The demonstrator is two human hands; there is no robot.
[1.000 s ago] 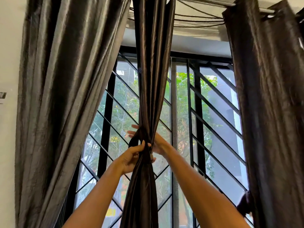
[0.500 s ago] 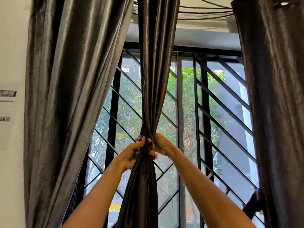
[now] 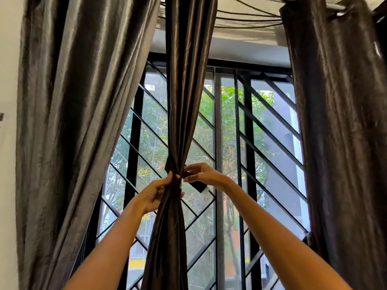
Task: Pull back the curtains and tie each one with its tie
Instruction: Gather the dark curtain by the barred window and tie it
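Barred window fills the background. Left hand grips the gathered middle curtain at its waist; right hand pinches the dark tie just beside it.

3 curtains are glossy dark brown-grey with pale sheen streaks; the tie is dark brown; the black grille forms diagonal bars against green trees; the wall is cream

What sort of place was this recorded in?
Probably a room in a home, at a window: dark satin curtains on a curtain rod, a black window grille, trees outside.
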